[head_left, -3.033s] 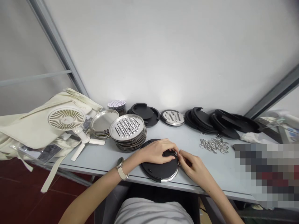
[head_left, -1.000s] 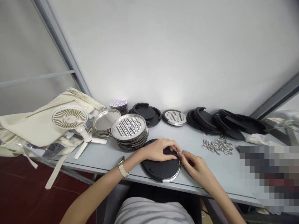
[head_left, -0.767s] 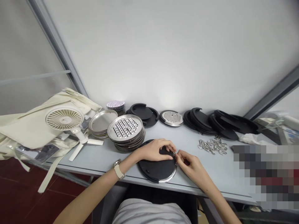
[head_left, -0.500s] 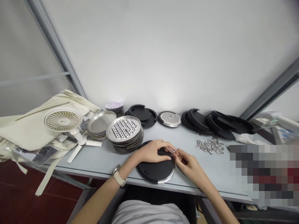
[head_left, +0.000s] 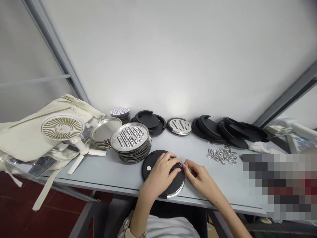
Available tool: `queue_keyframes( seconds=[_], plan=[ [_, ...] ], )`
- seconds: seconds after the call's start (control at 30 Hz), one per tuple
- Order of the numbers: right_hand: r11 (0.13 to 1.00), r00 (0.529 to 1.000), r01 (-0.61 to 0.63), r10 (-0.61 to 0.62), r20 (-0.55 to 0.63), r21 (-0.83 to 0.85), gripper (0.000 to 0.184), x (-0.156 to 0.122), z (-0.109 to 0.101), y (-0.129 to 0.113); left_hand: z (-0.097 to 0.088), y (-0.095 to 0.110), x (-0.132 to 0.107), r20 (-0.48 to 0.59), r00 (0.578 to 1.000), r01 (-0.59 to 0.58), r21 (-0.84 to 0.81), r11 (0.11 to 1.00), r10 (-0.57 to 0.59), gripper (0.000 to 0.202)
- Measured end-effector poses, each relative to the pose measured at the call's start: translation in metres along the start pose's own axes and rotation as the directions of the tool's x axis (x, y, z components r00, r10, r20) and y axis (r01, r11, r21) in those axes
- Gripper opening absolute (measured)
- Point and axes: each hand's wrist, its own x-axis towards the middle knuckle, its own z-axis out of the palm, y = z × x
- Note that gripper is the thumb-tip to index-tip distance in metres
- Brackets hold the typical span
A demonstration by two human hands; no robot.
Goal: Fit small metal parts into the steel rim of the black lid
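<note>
A black round holder (head_left: 159,158) with a shiny metal rim along its lower right lies flat at the front of the table. Across its top rests my left hand (head_left: 162,172), thumb and forefinger bent toward each other at the holder's right edge. My right hand (head_left: 198,175) is closed in a pinch at that same edge, on a small metal loop (head_left: 182,164) that the fingertips mostly hide. To the right lies a heap of silvery wire loops (head_left: 222,155).
Left of the holder stands a stack of round metal graters (head_left: 130,142), with plain-topped metal discs (head_left: 105,130) behind it. More black holders (head_left: 210,129) line the wall, near a fine-holed grater (head_left: 180,126). A white fan (head_left: 63,128) and cream bag (head_left: 32,135) occupy the left end.
My left hand has swung round with its wrist nearer my body, uncovering the holder's upper left and a white spot there. The right hand stays pinched at the edge.
</note>
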Motion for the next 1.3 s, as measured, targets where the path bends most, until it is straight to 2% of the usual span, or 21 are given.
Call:
queue_keyframes(
  seconds=[0.2,0.4,0.83,1.3],
  plan=[
    [0.999,1.0,0.005,-0.004,0.008,-0.034,0.037,0.002,0.001,0.001,-0.004,-0.004,0.0,0.037,0.999,-0.001,-0.054,0.999,0.003,0.024],
    [1.0,1.0,0.005,-0.005,0.003,-0.024,0.037,0.001,0.0,0.0,-0.005,-0.004,0.001,0.063,0.998,-0.02,-0.049,0.999,0.023,0.024],
    [1.0,1.0,-0.002,0.002,-0.009,0.006,0.037,0.001,-0.002,0.001,-0.004,-0.011,0.013,0.098,0.994,-0.028,-0.168,0.985,0.045,0.025],
    [1.0,1.0,-0.004,0.004,-0.007,0.012,0.037,0.0,-0.003,0.002,-0.007,-0.009,0.008,0.101,0.993,-0.053,-0.088,0.995,0.062,0.028]
  ],
)
